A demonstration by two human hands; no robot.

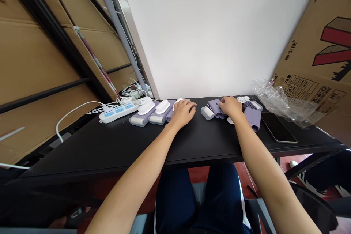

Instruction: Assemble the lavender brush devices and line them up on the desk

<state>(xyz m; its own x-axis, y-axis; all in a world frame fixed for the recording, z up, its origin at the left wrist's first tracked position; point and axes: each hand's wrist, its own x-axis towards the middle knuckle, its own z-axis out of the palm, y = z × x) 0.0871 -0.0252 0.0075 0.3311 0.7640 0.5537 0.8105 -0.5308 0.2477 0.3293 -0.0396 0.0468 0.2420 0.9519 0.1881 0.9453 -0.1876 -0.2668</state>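
Black worktop [203, 140], rear edge against a white panel [214, 36], person seated at the front edge. Toward the rear edge, left of the middle: lilac units in a side-by-side row, namely a first lilac unit [137, 120] and a second lilac unit [157, 118], each topped with a rounded white piece, and a third lilac unit [169, 116], partly covered by the left hand [184, 112]. That hand: fingers bent, slightly parted, ring on one finger; whether it grips or only rests, I cannot tell. Right of the middle, near the rear edge: a lilac sleeve-like piece [214, 108], the right hand [230, 106] curled at its right end, fingertips against it; whether they pinch it, I cannot tell from here. Just left of the piece: one small clear-and-white block [207, 113]. Below the right wrist, partly hidden: one white round item [230, 120]. Right of that wrist: one lilac case [252, 118]; then, toward the right end, a dark-screened phone [278, 128], lying flat. Behind the phone: crumpled clear plastic [287, 104], before a printed carton [315, 51]. Toward the rear left corner: one white power strip [119, 112], tangled white cables [133, 91] behind.
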